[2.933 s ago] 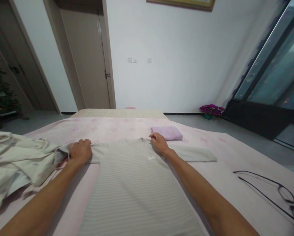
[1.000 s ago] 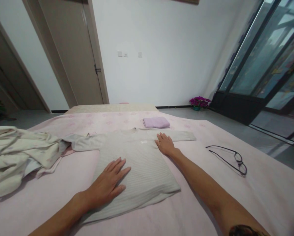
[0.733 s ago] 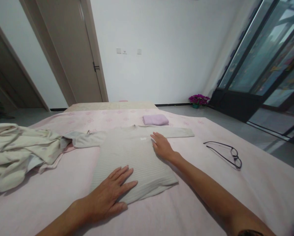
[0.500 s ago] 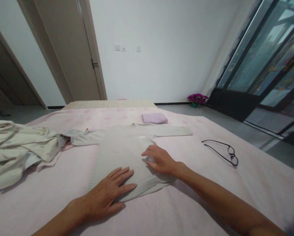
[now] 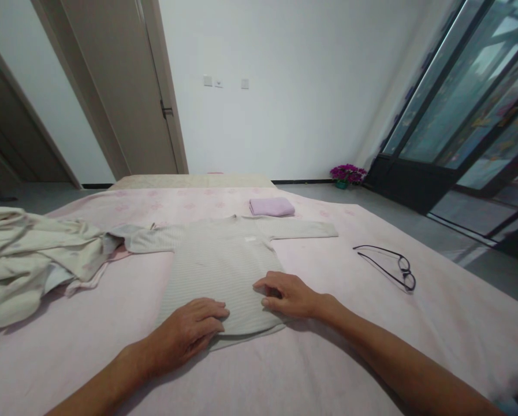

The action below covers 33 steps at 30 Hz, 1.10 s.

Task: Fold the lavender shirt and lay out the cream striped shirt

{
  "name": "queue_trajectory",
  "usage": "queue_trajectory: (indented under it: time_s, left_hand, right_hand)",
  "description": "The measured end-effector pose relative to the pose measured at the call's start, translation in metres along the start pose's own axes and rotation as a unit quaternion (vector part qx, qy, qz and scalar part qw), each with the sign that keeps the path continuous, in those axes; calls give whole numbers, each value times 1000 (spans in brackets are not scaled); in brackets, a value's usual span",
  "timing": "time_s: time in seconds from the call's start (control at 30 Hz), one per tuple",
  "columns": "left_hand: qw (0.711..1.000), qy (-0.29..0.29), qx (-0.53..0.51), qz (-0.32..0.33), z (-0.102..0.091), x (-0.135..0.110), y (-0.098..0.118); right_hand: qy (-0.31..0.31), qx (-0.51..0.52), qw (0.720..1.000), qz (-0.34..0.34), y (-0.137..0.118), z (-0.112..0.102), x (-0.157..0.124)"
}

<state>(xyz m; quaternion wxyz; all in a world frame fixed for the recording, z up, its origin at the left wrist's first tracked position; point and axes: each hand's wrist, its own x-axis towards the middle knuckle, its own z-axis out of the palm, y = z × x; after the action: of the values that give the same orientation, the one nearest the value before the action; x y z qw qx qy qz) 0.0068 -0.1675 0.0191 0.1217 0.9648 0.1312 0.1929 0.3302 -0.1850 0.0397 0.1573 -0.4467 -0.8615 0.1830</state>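
A pale grey-green striped sweater [image 5: 224, 260] lies flat on the pink bedsheet [image 5: 328, 358], front up, with both sleeves spread sideways. My left hand [image 5: 189, 330] rests on its lower left hem with the fingers curled onto the fabric. My right hand [image 5: 287, 294] is at the lower right hem, thumb and fingers pinched on the edge. Both hands are at the end of the sweater nearest me.
A crumpled pile of cream garments [image 5: 33, 260] lies at the left, touching the left sleeve. A folded lilac cloth [image 5: 271, 206] sits beyond the collar. Black glasses [image 5: 388, 266] lie on the sheet at the right. Behind are a door [image 5: 124, 86], potted flowers [image 5: 347, 173] and glass doors [image 5: 466, 115].
Both hands slid from the shoulders down the sweater's body to its bottom hem. They lay flat a moment ago and are now curled on the hem.
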Motion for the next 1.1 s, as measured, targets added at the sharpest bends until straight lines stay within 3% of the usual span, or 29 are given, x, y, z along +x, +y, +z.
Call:
queue_trajectory:
  time_s: [0.27,0.43,0.6,0.8,0.93,1.1]
  left_hand:
    - [998,-44,-44,-20,-15,5,10]
    - [997,-70,-13,-17,-10,0,8]
    - [996,-89,28,-6,-6,0,5]
    - [997,-77,-2,-22,-7,0,-1]
    - [996,-47,6,-73,4,-6,-8]
    - [991,-55,42,-117,14,-5,-9]
  right_hand:
    - [-20,-92,995,-41,-8,2,0]
    - [-14,-88,991,-101,-10,9,-3]
    - [-22,-62,994,-85,-5,5,5]
    - [8,-93,995,-22,2,7,39]
    - [6,-121,993,-7,4,15,73]
    - [37,-165,986,0,12,28,115]
